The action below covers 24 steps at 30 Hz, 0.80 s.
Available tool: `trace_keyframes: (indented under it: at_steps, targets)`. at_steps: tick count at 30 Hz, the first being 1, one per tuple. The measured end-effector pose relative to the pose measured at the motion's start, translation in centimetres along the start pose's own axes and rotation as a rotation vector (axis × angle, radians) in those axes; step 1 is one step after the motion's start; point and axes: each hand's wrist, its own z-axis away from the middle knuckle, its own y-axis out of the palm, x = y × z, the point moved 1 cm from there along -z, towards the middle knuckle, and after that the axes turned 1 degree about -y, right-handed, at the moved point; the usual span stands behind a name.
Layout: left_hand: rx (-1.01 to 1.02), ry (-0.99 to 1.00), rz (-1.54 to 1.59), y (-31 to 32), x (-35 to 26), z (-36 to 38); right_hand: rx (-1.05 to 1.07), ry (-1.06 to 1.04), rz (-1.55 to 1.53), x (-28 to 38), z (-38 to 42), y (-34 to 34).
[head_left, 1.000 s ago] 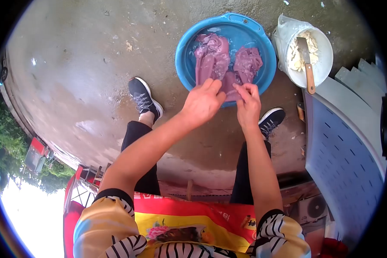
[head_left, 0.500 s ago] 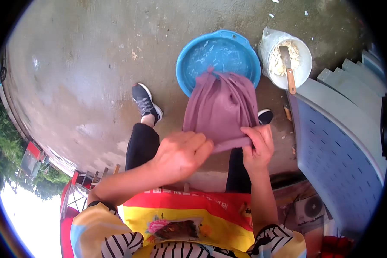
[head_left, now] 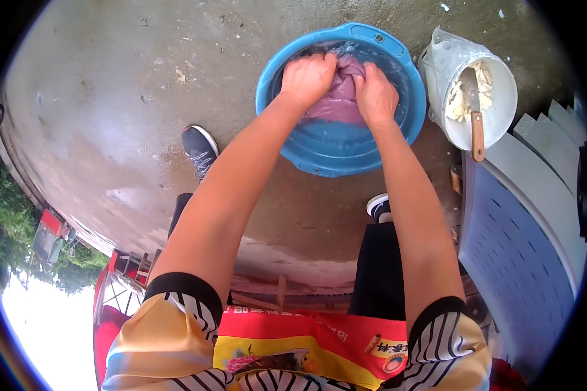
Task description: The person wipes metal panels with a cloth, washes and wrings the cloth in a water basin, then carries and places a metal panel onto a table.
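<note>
Gripping mauve cloth (head_left: pixel 338 109), left hand (head_left: pixel 308 79) and right hand (head_left: pixel 377 96) are holding it bunched inside the blue basin (head_left: pixel 332 153); washing is apparently proceeding, the next move probably calling for firm grip. White bucket (head_left: pixel 439 94) is standing alongside.

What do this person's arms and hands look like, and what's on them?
The left sleeve and right sleeve are short and yellowish, with black-and-white stripes and black cuffs. Below them, the arms are bare. The left hand and right hand wear no gloves, and I see no watch on either wrist.
</note>
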Motion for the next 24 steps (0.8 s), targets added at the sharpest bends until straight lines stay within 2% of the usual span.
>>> trace_keyframes:
  at_steps: [2, 3, 6, 7, 10, 12, 14, 16, 21, 24]
  targets:
    - [0.096, 0.021, -0.037, 0.8, 0.4, -0.4, 0.151, -0.03, 0.168, -0.8, -0.8, 1.7]
    - [0.222, -0.014, -0.067, 0.9, 0.3, -0.5, 0.244, -0.028, 0.256, -1.6, -1.4, 2.4]
    - [0.187, 0.008, -0.041, 0.3, 0.5, -0.5, 0.108, -0.137, 0.093, -1.2, -1.1, 0.4]
    - [-0.008, -0.008, 0.08, 0.0, 0.4, 0.2, -0.029, -0.181, -0.058, -1.2, 0.0, -0.6]
    - [-0.054, 0.009, 0.303, -6.5, -1.6, 3.3, -0.083, -0.13, -0.198, -0.5, 3.8, -5.3]
    - [-0.101, 0.183, 0.354, -10.8, -3.0, 7.1, -0.088, -0.156, -0.331, 0.7, 7.9, -9.5]
    - [-0.026, 0.279, 0.4, -15.5, -5.0, 11.1, -0.084, -0.217, -0.403, 2.2, 11.8, -13.6]
    - [0.002, 0.376, 0.466, -19.8, -7.0, 14.3, -0.072, -0.175, -0.514, 4.2, 14.9, -17.8]
    - [-0.077, 0.423, 0.68, -29.5, -12.2, 18.2, -0.093, -0.067, -0.883, 9.6, 20.5, -27.1]
    - [-0.103, 0.43, 0.677, -33.2, -13.8, 19.1, -0.169, -0.163, -0.927, 11.0, 22.2, -29.9]
